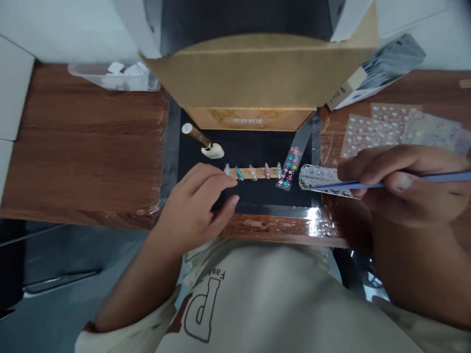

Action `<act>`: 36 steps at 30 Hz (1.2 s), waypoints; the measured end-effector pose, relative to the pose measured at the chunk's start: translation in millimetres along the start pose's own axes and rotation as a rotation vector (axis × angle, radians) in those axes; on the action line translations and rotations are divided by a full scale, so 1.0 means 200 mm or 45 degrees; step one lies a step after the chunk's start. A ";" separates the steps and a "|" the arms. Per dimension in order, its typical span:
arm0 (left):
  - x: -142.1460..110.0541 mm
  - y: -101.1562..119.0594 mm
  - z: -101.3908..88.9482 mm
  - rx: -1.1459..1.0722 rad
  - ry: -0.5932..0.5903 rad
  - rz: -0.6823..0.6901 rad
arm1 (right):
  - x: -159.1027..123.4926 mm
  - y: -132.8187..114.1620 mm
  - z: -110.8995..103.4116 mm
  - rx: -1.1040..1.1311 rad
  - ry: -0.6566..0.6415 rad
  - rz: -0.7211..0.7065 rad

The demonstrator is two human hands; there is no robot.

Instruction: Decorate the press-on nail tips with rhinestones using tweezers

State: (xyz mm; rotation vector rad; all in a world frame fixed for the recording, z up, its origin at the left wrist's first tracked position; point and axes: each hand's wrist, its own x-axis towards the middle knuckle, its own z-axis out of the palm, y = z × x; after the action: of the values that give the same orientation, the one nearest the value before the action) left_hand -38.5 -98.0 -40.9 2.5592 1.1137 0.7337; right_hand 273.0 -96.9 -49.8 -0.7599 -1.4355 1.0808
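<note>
My right hand (pixel 415 181) is closed around a slim blue-purple stick-like tool (pixel 353 186); whether it is a pen or tweezers I cannot tell. Its tip is over the edge of a clear case (pixel 318 174) of small shiny decorations. My left hand (pixel 198 206) rests by the left end of a wooden strip (pixel 259 173), thumb and index finger apart. Several false nails sit across this strip, among them a teal one (pixel 239 173) and a pink one (pixel 267 170). A clear sleeve of colourful flower sequins (pixel 290 169) lies at the strip's right end.
A gold-handled bottle brush (pixel 197 136) leans on a white piece behind my left hand. A cardboard box (pixel 257 73) stands at the back of the black mat (pixel 257 198). Sticker sheets (pixel 375 132), a box of packets (pixel 386 63) and a plastic tray (pixel 106 81) flank it.
</note>
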 end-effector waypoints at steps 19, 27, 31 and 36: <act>0.18 -0.11 0.04 -0.094 -0.211 0.198 | 0.18 0.10 0.17 -0.194 -0.148 0.234; 0.19 -0.12 0.12 -0.040 -0.320 0.100 | 0.14 0.15 0.16 -0.144 -0.222 0.294; 0.18 -0.12 0.12 -0.048 -0.329 0.112 | 0.14 0.14 0.17 -0.164 -0.227 0.248; 0.15 -0.12 0.10 -0.047 -0.321 0.132 | 0.14 0.12 0.21 -0.192 -0.233 0.187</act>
State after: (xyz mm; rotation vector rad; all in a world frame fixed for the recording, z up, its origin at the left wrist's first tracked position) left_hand -25.0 -59.1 -57.6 2.6042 0.8863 0.4329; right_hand 223.7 -70.9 -59.6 -0.9045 -1.6508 1.1884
